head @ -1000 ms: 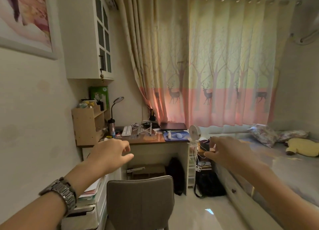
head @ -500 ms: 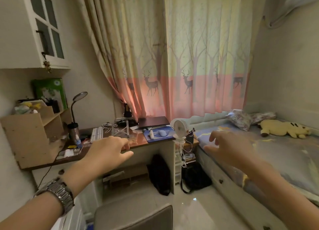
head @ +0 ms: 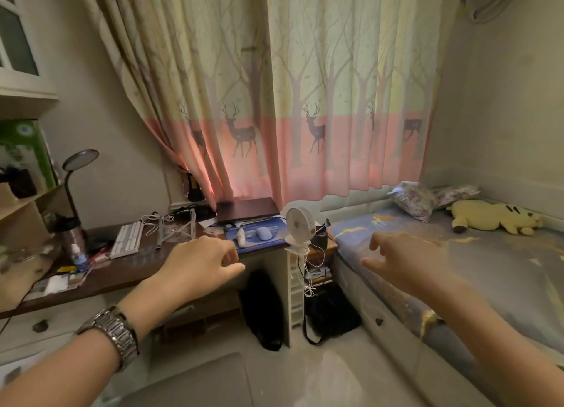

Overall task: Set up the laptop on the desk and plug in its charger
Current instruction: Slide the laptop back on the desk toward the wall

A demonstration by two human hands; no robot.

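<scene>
A dark closed laptop (head: 247, 210) lies flat at the back right of the brown desk (head: 128, 273), just under the curtain. A clear laptop stand (head: 177, 229) with white cables sits left of it. My left hand (head: 200, 264), with a metal watch on the wrist, hovers over the desk's front edge, fingers loosely curled and holding nothing. My right hand (head: 399, 261) is stretched out over the bed edge, fingers spread and empty. No charger can be made out clearly.
A white keyboard (head: 127, 239), a bottle (head: 74, 242) and a desk lamp (head: 76, 174) stand on the left of the desk. A blue mouse pad with a mouse (head: 264, 233), a clip fan (head: 300, 226), a grey chair (head: 189, 385), black bags (head: 262, 309) and the bed (head: 476, 272) are near.
The view has come closer to the desk and turned right. The chair has dropped to the bottom edge. Both hands stay outstretched and empty.
</scene>
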